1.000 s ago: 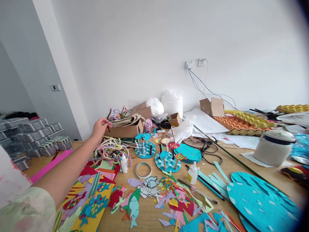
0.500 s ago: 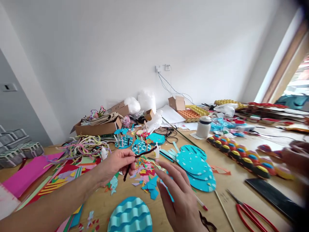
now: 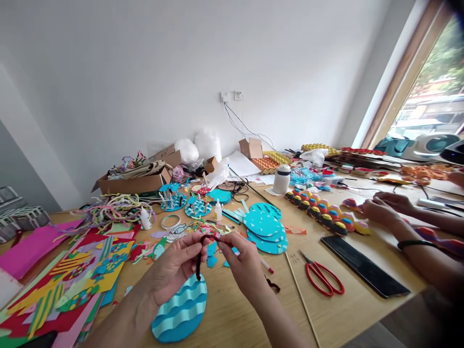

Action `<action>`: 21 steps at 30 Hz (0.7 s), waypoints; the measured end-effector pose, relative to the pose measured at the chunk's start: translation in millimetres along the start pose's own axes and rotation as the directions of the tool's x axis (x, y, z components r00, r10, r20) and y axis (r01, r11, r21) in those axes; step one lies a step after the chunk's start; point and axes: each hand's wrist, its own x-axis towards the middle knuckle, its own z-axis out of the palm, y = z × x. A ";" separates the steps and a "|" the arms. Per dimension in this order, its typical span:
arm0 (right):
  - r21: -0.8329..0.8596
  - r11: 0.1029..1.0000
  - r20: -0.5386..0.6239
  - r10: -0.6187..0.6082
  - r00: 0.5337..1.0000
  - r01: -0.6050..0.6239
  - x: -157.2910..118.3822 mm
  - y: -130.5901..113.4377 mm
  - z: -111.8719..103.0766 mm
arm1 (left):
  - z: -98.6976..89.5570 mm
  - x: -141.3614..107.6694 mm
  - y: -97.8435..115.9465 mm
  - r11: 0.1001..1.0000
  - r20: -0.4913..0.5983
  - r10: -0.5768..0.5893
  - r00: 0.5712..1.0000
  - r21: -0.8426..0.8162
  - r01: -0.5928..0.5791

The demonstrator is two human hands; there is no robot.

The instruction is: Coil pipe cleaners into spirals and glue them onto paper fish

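A dark brown pipe cleaner (image 3: pixel 198 267) is bent between my two hands, above the front middle of the table. My left hand (image 3: pixel 177 263) pinches it near the bend, and one end hangs down below the fingers. With thumb and fingers closed, my right hand (image 3: pixel 241 261) grips its other end. Just below my left hand lies a blue oval (image 3: pixel 180 309) with a wavy light-blue top, partly covered by that hand. Another piece of dark pipe cleaner (image 3: pixel 272 285) rests on the table beside my right wrist.
Red-handled scissors (image 3: pixel 324 278), a thin stick (image 3: pixel 301 304) and a black phone-like slab (image 3: pixel 364 266) lie at right. Another person's hands (image 3: pixel 384 210) work beside the painted egg-carton strips (image 3: pixel 319 210). Glue bottles (image 3: pixel 218 211), blue ovals (image 3: pixel 263 222) and coloured paper (image 3: pixel 79 275) lie around.
My right hand has closed on the pipe cleaner's free end and come next to my left hand. The pipe cleaner is now bent over. The view has shifted right, showing more of the other person's hands.
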 end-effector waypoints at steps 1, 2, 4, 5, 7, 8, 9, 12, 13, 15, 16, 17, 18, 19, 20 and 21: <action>0.147 0.982 0.022 0.120 0.993 -0.121 -3.5 1.5 5.3 | -0.1 0.3 -4.9 0.999 -0.016 0.020 1.000 -0.039 -0.021; 0.272 0.936 0.062 0.215 0.975 -0.224 -6.9 3.0 10.9 | -0.3 1.0 -9.5 0.996 -0.034 0.048 0.998 -0.075 -0.050; 0.413 0.840 0.150 0.317 0.936 -0.351 -12.9 5.9 21.0 | -1.7 3.6 -17.5 0.984 -0.065 0.109 0.992 -0.132 -0.117; 0.449 0.806 0.181 0.341 0.922 -0.386 -15.4 7.3 25.1 | -3.0 5.2 -20.8 0.977 -0.082 0.138 0.987 -0.150 -0.149; 0.523 0.720 0.237 0.391 0.889 -0.456 -19.3 10.0 30.6 | -6.8 8.6 -26.0 0.967 -0.131 0.176 0.976 -0.165 -0.196; 0.567 0.658 0.269 0.421 0.866 -0.496 -20.7 11.3 32.3 | -8.8 10.1 -27.9 0.963 -0.162 0.191 0.968 -0.162 -0.216; 0.604 0.594 0.300 0.448 0.842 -0.531 -21.7 12.7 33.5 | -10.7 11.5 -29.6 0.959 -0.191 0.205 0.960 -0.155 -0.236; 0.655 0.484 0.331 0.506 0.796 -0.580 -24.1 15.6 37.6 | -14.2 14.3 -34.5 0.954 -0.208 0.238 0.949 -0.136 -0.269; 0.667 0.463 0.328 0.522 0.787 -0.585 -25.1 15.8 39.6 | -14.9 14.8 -36.4 0.953 -0.195 0.246 0.949 -0.129 -0.274; 0.685 0.422 0.332 0.545 0.770 -0.594 -27.9 14.7 45.0 | -16.5 14.8 -40.7 0.957 -0.167 0.249 0.954 -0.106 -0.269; 0.695 0.397 0.343 0.551 0.761 -0.600 -29.7 13.6 48.0 | -17.9 14.3 -43.0 0.962 -0.162 0.244 0.956 -0.088 -0.260; 0.706 0.366 0.360 0.552 0.752 -0.606 -31.6 12.3 51.0 | -19.8 13.7 -45.3 0.966 -0.163 0.235 0.958 -0.069 -0.249; 0.717 0.333 0.381 0.548 0.745 -0.612 -33.5 11.1 53.6 | -22.2 13.0 -47.3 0.970 -0.168 0.224 0.960 -0.054 -0.235; 0.727 0.301 0.403 0.540 0.738 -0.617 -35.3 10.1 55.7 | -24.8 12.3 -49.1 0.974 -0.164 0.216 0.963 -0.038 -0.225; 0.736 0.272 0.420 0.534 0.734 -0.620 -36.9 9.6 57.1 | -27.5 11.8 -50.4 0.974 -0.156 0.218 0.963 -0.023 -0.224; 0.742 0.250 0.432 0.530 0.730 -0.622 -38.2 9.6 57.9 | -30.2 11.5 -51.3 0.972 -0.148 0.230 0.962 -0.011 -0.234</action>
